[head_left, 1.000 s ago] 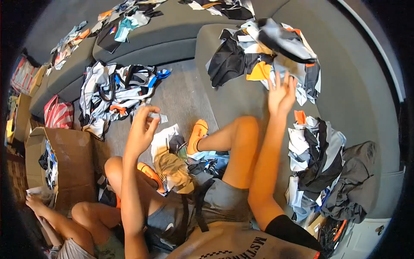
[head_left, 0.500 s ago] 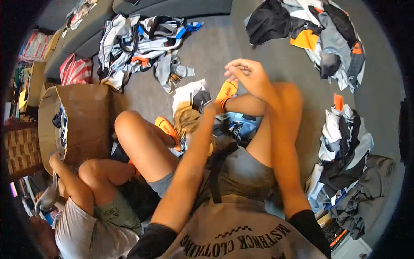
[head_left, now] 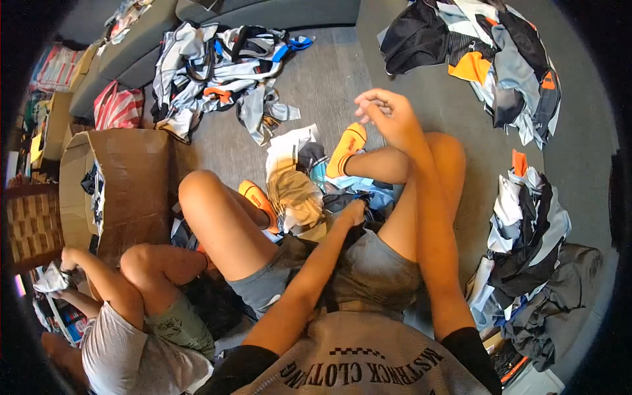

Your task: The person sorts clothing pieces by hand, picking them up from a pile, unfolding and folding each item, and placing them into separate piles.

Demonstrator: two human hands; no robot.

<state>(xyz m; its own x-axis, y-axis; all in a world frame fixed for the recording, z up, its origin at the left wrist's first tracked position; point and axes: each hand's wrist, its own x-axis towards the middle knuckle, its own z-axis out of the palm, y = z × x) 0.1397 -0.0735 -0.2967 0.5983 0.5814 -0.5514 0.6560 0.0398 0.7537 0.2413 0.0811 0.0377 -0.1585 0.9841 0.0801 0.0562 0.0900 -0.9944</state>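
My left hand (head_left: 354, 212) is low between my thighs, its fingers closed at the edge of the dark and blue cloth pieces (head_left: 368, 194); what they grip is too small to make out. Raised above my knee and orange sock (head_left: 347, 150), my right hand (head_left: 388, 115) has loosely curled fingers with nothing visible between them. Tan cloth (head_left: 295, 197) and white cloth (head_left: 289, 146) lie in the same heap between my feet.
A large cloth pile (head_left: 224, 72) lies on the floor ahead. More cloth (head_left: 520, 66) is on the grey sofa, with another heap (head_left: 526, 224) at right. An open cardboard box (head_left: 135, 184) stands left, beside a co-worker (head_left: 131, 349) handling pale cloth (head_left: 51, 279).
The view has tilted down. My right hand has left the sofa pile and come back over my knee. My left hand has dropped to the cloth between my legs.
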